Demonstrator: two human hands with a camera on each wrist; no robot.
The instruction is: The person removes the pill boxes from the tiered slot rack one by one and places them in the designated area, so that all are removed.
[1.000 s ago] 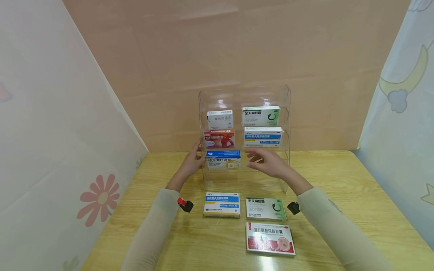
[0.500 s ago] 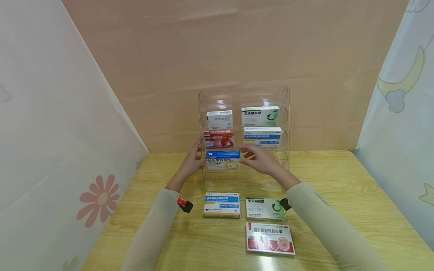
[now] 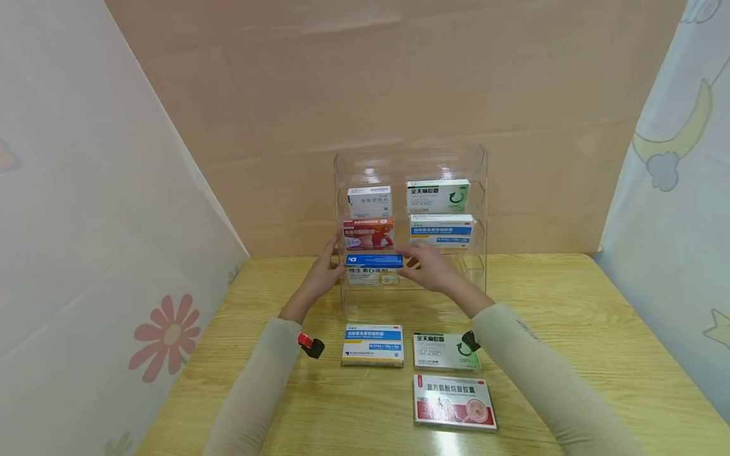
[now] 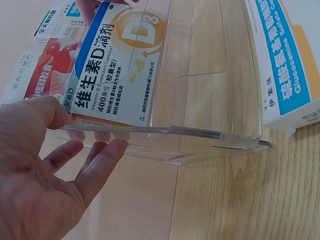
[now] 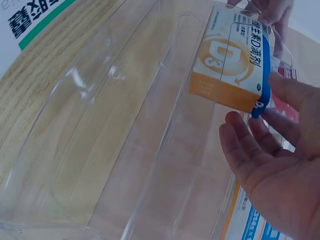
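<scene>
Head view: blue-topped box point(image 3: 372, 272) between left fingers point(image 3: 328, 249) and right fingers point(image 3: 413, 252).

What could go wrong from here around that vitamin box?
The right hand, at the vitamin box, could bump the blue-and-white box one tier up. The left hand holds the clear rack at its side; a push might shift it. Lowering the right sleeve could brush the green-and-white box on the table.

Glossy, clear plastic display rack point(image 3: 410, 297)
</scene>
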